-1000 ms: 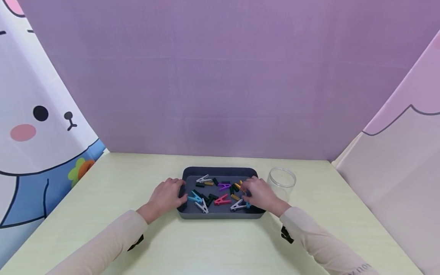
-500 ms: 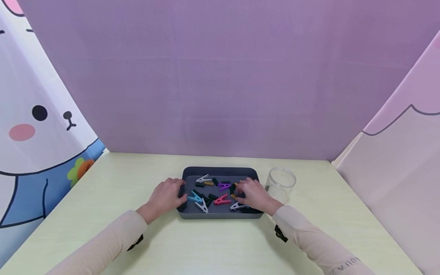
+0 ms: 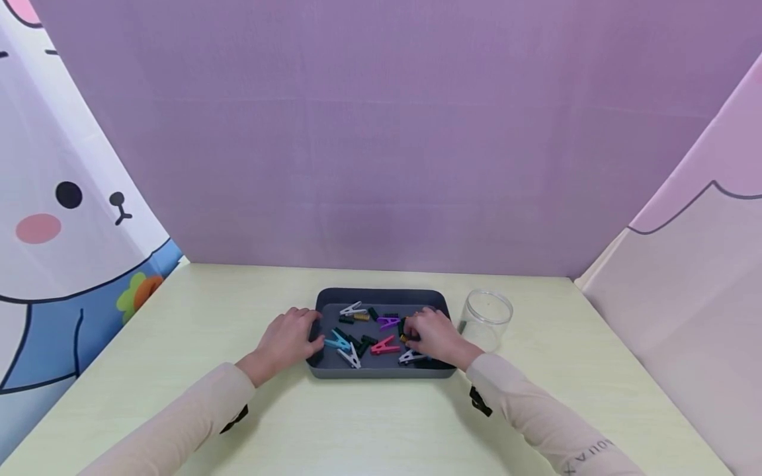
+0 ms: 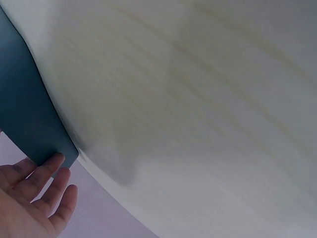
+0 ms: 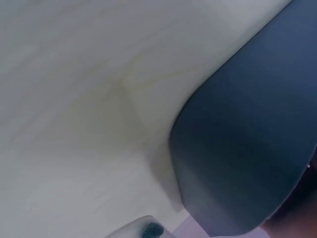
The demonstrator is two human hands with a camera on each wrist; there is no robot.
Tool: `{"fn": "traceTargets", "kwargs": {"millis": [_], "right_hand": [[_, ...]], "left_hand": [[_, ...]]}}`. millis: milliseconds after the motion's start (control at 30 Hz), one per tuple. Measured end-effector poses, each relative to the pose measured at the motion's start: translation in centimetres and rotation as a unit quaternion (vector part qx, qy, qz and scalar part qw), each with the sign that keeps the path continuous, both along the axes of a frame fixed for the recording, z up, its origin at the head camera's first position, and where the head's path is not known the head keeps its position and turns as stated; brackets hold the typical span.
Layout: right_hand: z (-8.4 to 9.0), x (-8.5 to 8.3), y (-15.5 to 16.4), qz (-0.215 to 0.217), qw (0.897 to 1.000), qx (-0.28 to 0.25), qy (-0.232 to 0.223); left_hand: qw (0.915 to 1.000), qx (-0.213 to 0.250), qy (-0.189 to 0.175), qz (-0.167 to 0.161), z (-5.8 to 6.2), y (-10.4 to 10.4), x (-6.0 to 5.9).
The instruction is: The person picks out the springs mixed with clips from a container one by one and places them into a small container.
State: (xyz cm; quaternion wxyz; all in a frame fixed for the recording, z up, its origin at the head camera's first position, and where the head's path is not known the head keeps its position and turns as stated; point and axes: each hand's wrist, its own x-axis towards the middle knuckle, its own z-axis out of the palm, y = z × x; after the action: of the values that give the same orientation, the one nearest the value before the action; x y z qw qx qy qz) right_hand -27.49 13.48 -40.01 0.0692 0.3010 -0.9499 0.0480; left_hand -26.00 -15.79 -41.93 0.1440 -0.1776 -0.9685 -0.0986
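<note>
Clips [image 3: 381,348] lie beside the right hand [image 3: 437,334]; I can't tell its grip. Left hand [image 3: 287,338], loosely spread, should steady the tray [image 3: 381,373].

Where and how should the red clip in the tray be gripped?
Probably from above, pinching the red clip across its two spread arms: it seems to lie on its side inside the walled tray, arms splayed toward the right hand.

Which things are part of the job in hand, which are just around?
Likely job:
gray tray, touched by left hand
clothespins and ribbed pieces inside, near right hand
clear jar, dark piece inside

Likely background:
purple backdrop
cartoon-print cloth
</note>
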Motion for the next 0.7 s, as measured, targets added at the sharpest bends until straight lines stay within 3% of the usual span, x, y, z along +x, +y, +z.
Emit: {"fn": "traceTargets", "kwargs": {"millis": [700], "right_hand": [[-0.19,-0.09,-0.24,0.001,1.000,-0.016,-0.008]], "left_hand": [[1.0000,-0.001,0.002,-0.001,0.21,0.05,0.14]]}}
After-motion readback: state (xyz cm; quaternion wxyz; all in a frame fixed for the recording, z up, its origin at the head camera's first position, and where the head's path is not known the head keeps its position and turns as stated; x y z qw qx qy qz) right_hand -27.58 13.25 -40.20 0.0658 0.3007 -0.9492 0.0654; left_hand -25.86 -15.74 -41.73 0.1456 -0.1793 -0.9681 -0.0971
